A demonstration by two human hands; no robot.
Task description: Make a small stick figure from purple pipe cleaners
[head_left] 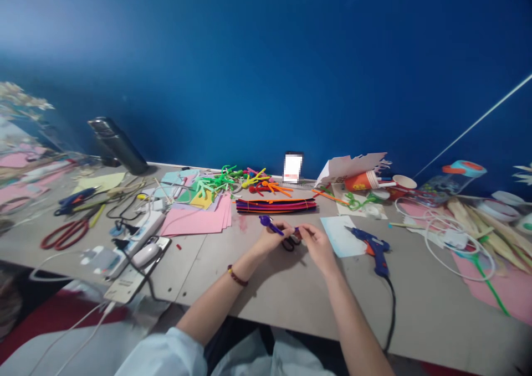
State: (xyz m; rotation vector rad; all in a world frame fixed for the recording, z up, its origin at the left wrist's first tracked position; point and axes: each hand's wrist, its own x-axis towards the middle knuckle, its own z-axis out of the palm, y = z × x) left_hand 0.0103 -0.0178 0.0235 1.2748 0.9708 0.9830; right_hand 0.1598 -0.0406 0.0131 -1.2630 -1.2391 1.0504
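Note:
My left hand (277, 236) is closed round a purple pipe cleaner (272, 226), whose coiled end sticks out to the upper left. Close beside it, my right hand (316, 244) pinches a small purple end between thumb and fingers. Whether both purple parts are one piece, I cannot tell. Small dark-handled scissors (291, 244) lie on the table beneath the hands, partly covered. Just beyond them rests a banded bundle of pipe cleaners (274, 206) in purple, red, orange and black.
A blue glue gun (376, 246) lies to the right beside a light blue sheet (343, 235). Pink paper (197, 218), green twisted pipe cleaners (220, 182) and a phone (293, 168) stand behind. At left are a power strip (143, 229), red-handled scissors (66, 235) and a dark flask (120, 146).

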